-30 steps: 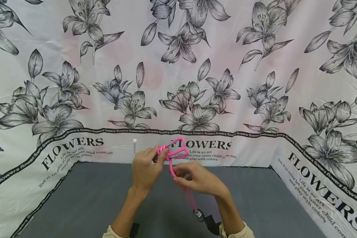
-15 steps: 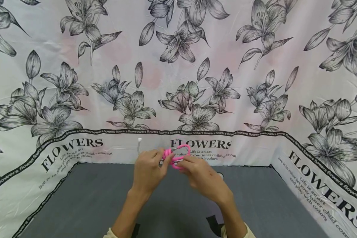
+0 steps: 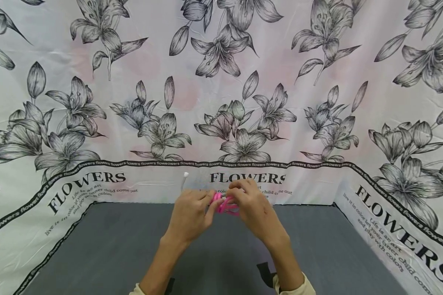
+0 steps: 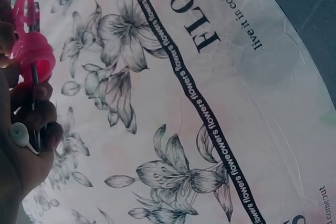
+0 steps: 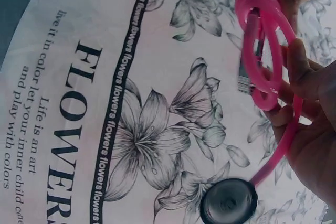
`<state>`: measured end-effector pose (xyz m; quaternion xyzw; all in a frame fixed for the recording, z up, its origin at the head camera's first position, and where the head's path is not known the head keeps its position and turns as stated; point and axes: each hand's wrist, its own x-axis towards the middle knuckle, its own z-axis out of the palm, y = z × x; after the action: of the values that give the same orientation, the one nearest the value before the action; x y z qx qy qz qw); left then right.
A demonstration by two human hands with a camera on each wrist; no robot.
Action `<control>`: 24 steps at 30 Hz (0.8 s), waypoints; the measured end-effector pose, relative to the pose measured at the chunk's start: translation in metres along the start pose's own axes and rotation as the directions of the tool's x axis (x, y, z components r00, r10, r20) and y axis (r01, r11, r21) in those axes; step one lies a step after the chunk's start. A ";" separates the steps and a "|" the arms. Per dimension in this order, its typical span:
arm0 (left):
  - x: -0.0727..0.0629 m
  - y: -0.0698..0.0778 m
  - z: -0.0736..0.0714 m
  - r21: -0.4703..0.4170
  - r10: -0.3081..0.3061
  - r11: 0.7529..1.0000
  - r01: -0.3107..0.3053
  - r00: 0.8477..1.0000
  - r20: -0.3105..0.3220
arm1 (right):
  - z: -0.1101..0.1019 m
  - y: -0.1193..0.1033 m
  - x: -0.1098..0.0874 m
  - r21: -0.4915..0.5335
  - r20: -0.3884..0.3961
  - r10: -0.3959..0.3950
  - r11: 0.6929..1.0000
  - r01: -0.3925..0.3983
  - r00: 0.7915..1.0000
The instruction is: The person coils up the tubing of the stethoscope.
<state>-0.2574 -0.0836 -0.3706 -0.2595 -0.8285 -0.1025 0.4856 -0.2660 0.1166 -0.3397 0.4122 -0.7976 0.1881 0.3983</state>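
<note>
Both hands hold a stethoscope with pink tubing [image 3: 225,205] in front of the chest, above the grey table. My left hand [image 3: 190,214] grips its metal ear tubes, around which the tubing is wound in a tight coil [image 5: 257,1]. A white ear tip [image 3: 186,175] sticks up past the left hand, and another ear tip [image 4: 20,134] shows by the palm in the left wrist view. My right hand [image 3: 259,211] pinches the looped tubing beside the coil. The round chest piece [image 5: 229,201] dangles at the tube's end in the right wrist view; the head view hides it.
A grey table top [image 3: 107,250] lies under the hands. White cloth printed with black flowers and lettering [image 3: 151,102] rises behind the table and along both sides. A dark strap piece [image 3: 266,274] shows by the right wrist.
My right hand has risen from the hanging tube to the loops by the coil, which now look smaller and bunched. The chest piece has gone from sight in the head view. The left hand shifted slightly right.
</note>
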 end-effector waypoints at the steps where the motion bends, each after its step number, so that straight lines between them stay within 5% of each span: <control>1: 0.000 0.000 0.000 -0.007 0.004 1.000 -0.003 1.000 0.009 | 0.001 0.001 -0.001 -0.010 0.000 0.009 1.000 -0.009 1.000; 12: 0.002 -0.002 -0.004 -0.118 0.084 0.990 -0.075 0.994 0.070 | 0.001 0.006 -0.002 0.015 -0.012 0.058 0.998 -0.057 0.998; 24: 0.002 -0.008 -0.009 -0.223 0.165 0.963 -0.153 0.986 0.037 | 0.005 0.024 -0.005 0.229 -0.074 0.093 0.971 -0.074 0.993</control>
<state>-0.2557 -0.0931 -0.3635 -0.3800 -0.8015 -0.1468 0.4377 -0.2859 0.1297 -0.3462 0.4123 -0.7703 0.3112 0.3738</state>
